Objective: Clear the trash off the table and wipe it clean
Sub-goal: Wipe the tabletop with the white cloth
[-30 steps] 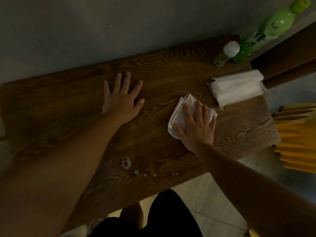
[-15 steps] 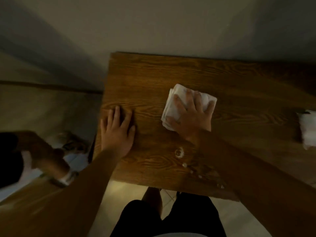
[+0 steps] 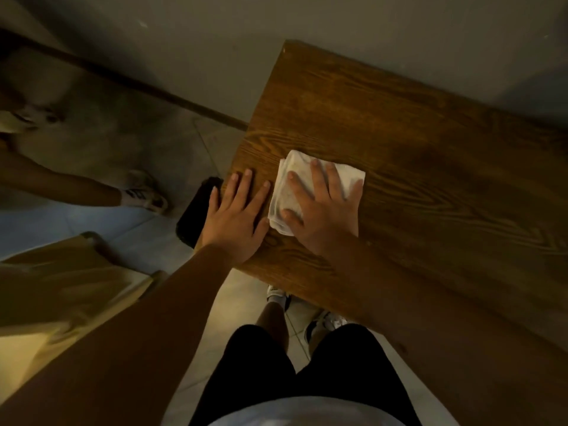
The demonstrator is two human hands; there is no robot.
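Head view, read left to right. At the far left, another person's bare leg and striped sneaker [image 3: 144,192] stand on the tiled floor; the area is dim and blurred. Below it sits a pale tan object [image 3: 61,290] whose nature cannot be determined. A dark object [image 3: 196,213] sits on the floor just beside the table's left edge, partly hidden by the left hand.

Left hand [image 3: 235,216]: released, fingers straight and slightly spread, palm flat on the wooden table [image 3: 430,167] at its left edge, holding nothing.

Just to its right, nearly touching it, lies the folded white cloth [image 3: 292,179], flat on the tabletop near the left end.

Right hand [image 3: 324,210]: pressed palm-down on the cloth, fingers extended and spread across it, thumb at the cloth's near left corner. It presses rather than clenches.

Remaining table surface to the right shows bare wood grain, darkened toward the far right. Below the table edge, the wearer's black shorts [image 3: 307,373] and shoes [image 3: 322,321] are visible.
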